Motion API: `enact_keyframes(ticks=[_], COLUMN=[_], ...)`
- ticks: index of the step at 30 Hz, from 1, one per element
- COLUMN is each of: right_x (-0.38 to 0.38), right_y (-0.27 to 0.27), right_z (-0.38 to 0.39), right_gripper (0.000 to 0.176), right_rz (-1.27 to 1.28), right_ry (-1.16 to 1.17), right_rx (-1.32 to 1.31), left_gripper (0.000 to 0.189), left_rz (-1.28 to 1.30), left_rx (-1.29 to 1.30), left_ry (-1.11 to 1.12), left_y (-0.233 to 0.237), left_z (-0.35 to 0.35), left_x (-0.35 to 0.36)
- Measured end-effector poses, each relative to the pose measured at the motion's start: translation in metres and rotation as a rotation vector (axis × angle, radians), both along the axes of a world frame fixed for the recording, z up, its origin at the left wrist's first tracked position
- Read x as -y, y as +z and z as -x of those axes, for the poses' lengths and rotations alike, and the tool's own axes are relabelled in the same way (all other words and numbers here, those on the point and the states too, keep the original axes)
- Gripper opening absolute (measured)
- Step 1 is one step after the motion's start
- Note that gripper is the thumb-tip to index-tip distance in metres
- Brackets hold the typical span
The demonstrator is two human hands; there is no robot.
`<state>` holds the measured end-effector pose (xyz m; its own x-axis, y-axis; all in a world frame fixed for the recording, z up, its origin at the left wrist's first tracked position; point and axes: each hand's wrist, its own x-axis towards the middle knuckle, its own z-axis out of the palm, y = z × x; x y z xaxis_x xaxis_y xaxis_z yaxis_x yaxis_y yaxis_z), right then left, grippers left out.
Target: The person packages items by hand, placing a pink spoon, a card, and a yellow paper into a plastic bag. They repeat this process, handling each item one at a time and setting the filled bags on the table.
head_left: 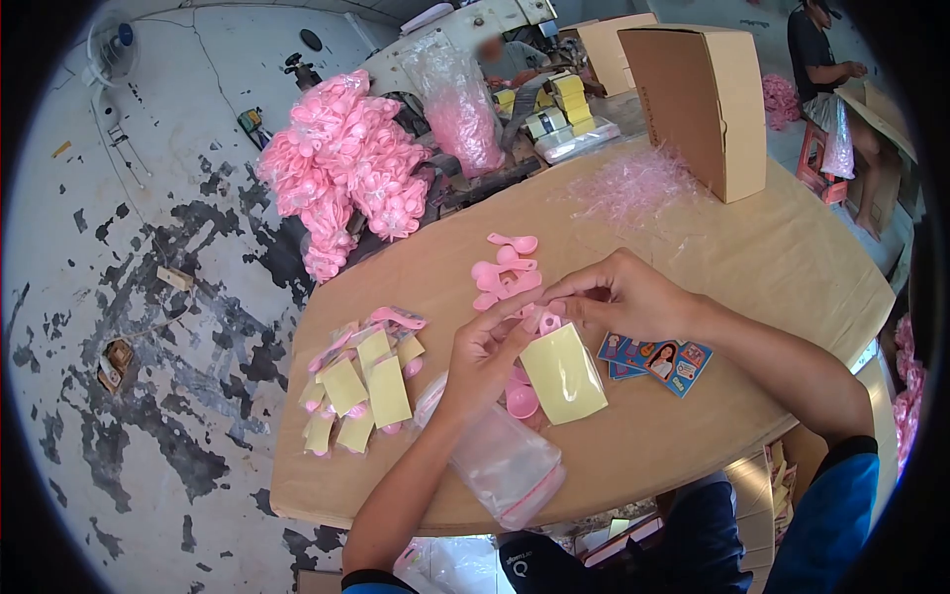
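Observation:
Both hands meet over the middle of the table at the top of a clear plastic packet with a yellow card inside. My left hand pinches its upper left edge. Fingers of my right hand are closed at the top corner. Between them shows a pink spoon handle with a hole; fingers hide part of it. A pink scoop lies below my left hand, beside a stack of clear plastic bags. Several loose pink spoons lie just beyond the hands.
Filled packets with yellow cards are piled on the left. Printed picture cards lie under my right forearm. Farther back are a large heap of pink spoons, shredded plastic and a cardboard box. Two other people sit behind.

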<state>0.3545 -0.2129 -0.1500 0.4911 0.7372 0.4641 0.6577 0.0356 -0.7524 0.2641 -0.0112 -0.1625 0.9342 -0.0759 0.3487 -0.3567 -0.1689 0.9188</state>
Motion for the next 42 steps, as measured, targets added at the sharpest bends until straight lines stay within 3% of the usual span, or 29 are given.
enact_keyframes(ticks=[8,11,17,22,29,42], right_x=[0.002,0.01,0.013,0.017,0.023,0.023], right_y=[-0.005,0.004,0.004,0.001,0.011,0.012], right_z=[-0.008,-0.009,-0.012,-0.021,-0.018,-0.015], right_gripper=[0.027,0.035,0.037,0.033,0.032,0.031], right_rz=[-0.093,0.061,0.055,0.048,0.162,0.148], right_ry=[0.038,0.048,0.1,0.196,0.258,0.266], right_rx=[0.008,-0.042,-0.016,0.163,0.034,0.118], left_gripper=[0.032,0.027,0.018,0.016,0.014,0.015], left_rz=[0.016,-0.03,-0.097,-0.174,-0.233,-0.229], left_rx=[-0.008,-0.003,-0.011,0.004,-0.028,-0.073], left_ry=[-0.104,-0.122,-0.124,-0.179,-0.202,-0.262], left_y=[0.004,-0.003,0.003,-0.002,0.003,0.001], left_z=[0.001,-0.004,-0.001,-0.006,-0.002,-0.002], left_x=[0.0,-0.008,-0.008,-0.015,-0.018,-0.03])
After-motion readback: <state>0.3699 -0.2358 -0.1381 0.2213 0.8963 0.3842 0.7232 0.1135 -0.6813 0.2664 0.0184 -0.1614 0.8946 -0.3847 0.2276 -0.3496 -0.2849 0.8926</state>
